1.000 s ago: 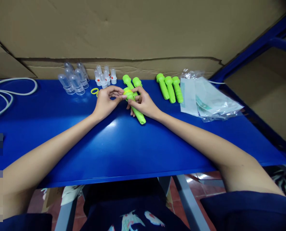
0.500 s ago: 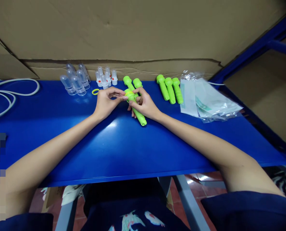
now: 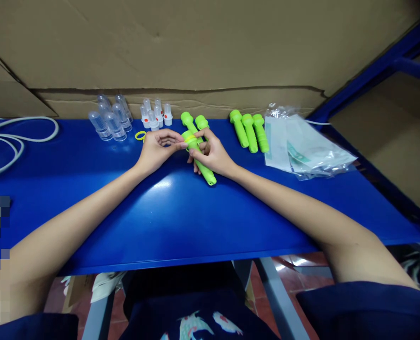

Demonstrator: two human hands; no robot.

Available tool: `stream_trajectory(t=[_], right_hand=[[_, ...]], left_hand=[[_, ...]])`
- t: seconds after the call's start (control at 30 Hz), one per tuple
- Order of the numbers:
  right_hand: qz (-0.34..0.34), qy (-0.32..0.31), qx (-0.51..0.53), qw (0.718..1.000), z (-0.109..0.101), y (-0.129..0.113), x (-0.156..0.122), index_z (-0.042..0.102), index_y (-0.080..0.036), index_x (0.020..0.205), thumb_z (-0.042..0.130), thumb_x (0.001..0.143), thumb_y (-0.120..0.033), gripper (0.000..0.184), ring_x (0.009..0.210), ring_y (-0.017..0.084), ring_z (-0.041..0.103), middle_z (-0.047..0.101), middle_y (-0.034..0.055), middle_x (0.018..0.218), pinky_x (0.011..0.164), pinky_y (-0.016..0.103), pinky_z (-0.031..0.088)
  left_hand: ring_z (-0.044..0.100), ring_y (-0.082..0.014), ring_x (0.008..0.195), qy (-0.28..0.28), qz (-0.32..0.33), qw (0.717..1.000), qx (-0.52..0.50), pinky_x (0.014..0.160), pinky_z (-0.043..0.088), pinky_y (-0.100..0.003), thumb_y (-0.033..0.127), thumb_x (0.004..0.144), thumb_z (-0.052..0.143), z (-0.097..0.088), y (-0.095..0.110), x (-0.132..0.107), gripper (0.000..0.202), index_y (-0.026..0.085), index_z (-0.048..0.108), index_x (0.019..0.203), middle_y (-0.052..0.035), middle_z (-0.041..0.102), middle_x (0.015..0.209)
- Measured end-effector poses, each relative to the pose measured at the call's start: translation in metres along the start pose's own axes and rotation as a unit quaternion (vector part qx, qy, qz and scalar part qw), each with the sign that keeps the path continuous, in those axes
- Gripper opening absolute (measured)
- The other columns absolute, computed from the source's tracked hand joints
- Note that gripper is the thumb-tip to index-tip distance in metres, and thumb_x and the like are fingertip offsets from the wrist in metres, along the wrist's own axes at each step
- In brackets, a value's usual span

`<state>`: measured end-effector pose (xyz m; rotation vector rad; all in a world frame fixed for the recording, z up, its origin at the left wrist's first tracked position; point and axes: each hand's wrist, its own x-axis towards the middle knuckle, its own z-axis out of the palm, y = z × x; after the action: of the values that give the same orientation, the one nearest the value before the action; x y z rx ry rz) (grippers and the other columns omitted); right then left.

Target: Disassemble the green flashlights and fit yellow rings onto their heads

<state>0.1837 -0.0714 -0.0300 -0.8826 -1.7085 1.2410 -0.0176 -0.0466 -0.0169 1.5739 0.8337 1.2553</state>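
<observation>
A bright green flashlight-shaped body [image 3: 205, 173] is held tilted above the table, its wide head up and left. My right hand [image 3: 212, 153] is closed round it just below the head. A yellow ring [image 3: 189, 138] sits around the head. My left hand [image 3: 162, 147] pinches at the ring's left edge with thumb and fingertips. Just behind my hands lie two more green bodies, one [image 3: 186, 119] beside the other [image 3: 201, 123], partly covered. Another yellow ring [image 3: 140, 135] lies flat by the left hand.
Several clear plastic domes [image 3: 115, 126] and several small white-based caps [image 3: 153, 121] stand at the back left. Farther right are three green bodies [image 3: 249, 133] and plastic bags [image 3: 302, 146]. A white cable [image 3: 36, 139] coils at the left of the blue table [image 3: 153, 222]; cardboard [image 3: 196, 47] stands behind.
The yellow ring shows a little more plainly around the head of the held green body. Both hands stay in nearly the same place.
</observation>
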Motion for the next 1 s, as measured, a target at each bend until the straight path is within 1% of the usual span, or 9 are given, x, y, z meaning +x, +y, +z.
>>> stream_trajectory(t=[0.23, 0.37, 0.47, 0.57, 0.63, 0.77, 0.87, 0.93, 1.0], right_hand=[[-0.006, 0.014, -0.003, 1.0, 0.001, 0.002, 0.002, 0.031, -0.03, 0.111, 0.082, 0.085, -0.071, 0.07, 0.045, 0.015, 0.066, 0.069, -0.0091, 0.073, 0.039, 0.028, 0.054], [-0.008, 0.028, -0.001, 1.0, 0.002, 0.003, 0.003, 0.033, -0.03, 0.117, 0.082, 0.084, -0.074, 0.073, 0.047, 0.017, 0.067, 0.069, -0.0077, 0.076, 0.04, 0.03, 0.055], [-0.005, 0.031, -0.003, 1.0, 0.003, 0.004, 0.003, 0.034, -0.03, 0.117, 0.081, 0.083, -0.075, 0.073, 0.047, 0.016, 0.066, 0.07, -0.0072, 0.077, 0.04, 0.029, 0.053], [0.001, 0.034, -0.01, 0.999, 0.002, 0.005, 0.003, 0.035, -0.03, 0.117, 0.082, 0.083, -0.074, 0.073, 0.047, 0.015, 0.066, 0.07, -0.0073, 0.076, 0.041, 0.028, 0.052], [0.005, 0.028, -0.011, 1.0, 0.001, 0.006, 0.003, 0.036, -0.029, 0.119, 0.081, 0.083, -0.073, 0.072, 0.048, 0.015, 0.066, 0.071, -0.0066, 0.078, 0.043, 0.029, 0.053], [0.006, 0.029, -0.003, 1.0, 0.0, 0.008, 0.004, 0.039, -0.029, 0.121, 0.076, 0.088, -0.072, 0.066, 0.069, 0.021, 0.077, 0.078, 0.0, 0.091, 0.056, 0.033, 0.061], [-0.003, 0.038, -0.005, 0.999, 0.0, 0.01, 0.004, 0.036, -0.031, 0.118, 0.08, 0.085, -0.072, 0.069, 0.085, 0.026, 0.082, 0.08, 0.003, 0.098, 0.063, 0.035, 0.063], [-0.01, 0.035, -0.009, 0.999, 0.002, 0.011, 0.004, 0.035, -0.03, 0.116, 0.081, 0.084, -0.072, 0.07, 0.091, 0.027, 0.083, 0.079, 0.0033, 0.098, 0.068, 0.037, 0.064], [-0.02, 0.033, -0.012, 0.999, 0.003, 0.012, 0.003, 0.034, -0.03, 0.114, 0.08, 0.083, -0.075, 0.071, 0.093, 0.026, 0.083, 0.079, 0.0024, 0.095, 0.074, 0.037, 0.065]], left_hand=[[0.074, -0.0136, 0.084, -0.006, 0.03, 0.999, 0.024, 0.08, 0.059, -0.025, 0.046, 0.063, 0.102, -0.003, -0.007, 0.004, 0.047, 0.016, 0.075, 0.086, -0.0032, 0.079, 0.088], [0.072, -0.0138, 0.085, 0.005, 0.091, 0.993, 0.072, 0.072, 0.054, -0.024, 0.046, 0.073, 0.096, -0.004, -0.006, 0.004, 0.039, 0.018, 0.077, 0.092, -0.0047, 0.078, 0.094], [0.071, -0.0155, 0.088, 0.014, 0.122, 0.985, 0.119, 0.072, 0.053, -0.026, 0.048, 0.076, 0.093, -0.002, -0.003, 0.001, 0.038, 0.019, 0.079, 0.096, -0.006, 0.078, 0.099], [0.071, -0.0173, 0.089, 0.024, 0.116, 0.981, 0.152, 0.073, 0.053, -0.027, 0.05, 0.077, 0.092, 0.0, -0.001, -0.001, 0.036, 0.02, 0.078, 0.094, -0.0062, 0.078, 0.099], [0.071, -0.0174, 0.088, 0.025, 0.1, 0.983, 0.155, 0.074, 0.053, -0.028, 0.046, 0.079, 0.09, 0.0, -0.002, 0.0, 0.032, 0.02, 0.077, 0.094, -0.0059, 0.078, 0.098], [0.072, -0.0169, 0.088, 0.019, 0.064, 0.989, 0.136, 0.073, 0.052, -0.027, 0.032, 0.08, 0.086, -0.003, -0.006, 0.004, 0.023, 0.019, 0.077, 0.096, -0.0056, 0.079, 0.098], [0.072, -0.017, 0.085, 0.023, 0.059, 0.989, 0.135, 0.075, 0.053, -0.028, 0.031, 0.081, 0.084, -0.007, -0.006, 0.006, 0.019, 0.018, 0.079, 0.094, -0.005, 0.08, 0.093], [0.071, -0.0168, 0.083, 0.024, 0.067, 0.988, 0.137, 0.076, 0.053, -0.029, 0.032, 0.08, 0.084, -0.008, -0.005, 0.006, 0.018, 0.019, 0.08, 0.091, -0.0048, 0.081, 0.092], [0.071, -0.0166, 0.081, 0.021, 0.074, 0.988, 0.133, 0.075, 0.053, -0.029, 0.033, 0.08, 0.085, -0.009, -0.005, 0.005, 0.018, 0.019, 0.08, 0.09, -0.0051, 0.081, 0.092]])
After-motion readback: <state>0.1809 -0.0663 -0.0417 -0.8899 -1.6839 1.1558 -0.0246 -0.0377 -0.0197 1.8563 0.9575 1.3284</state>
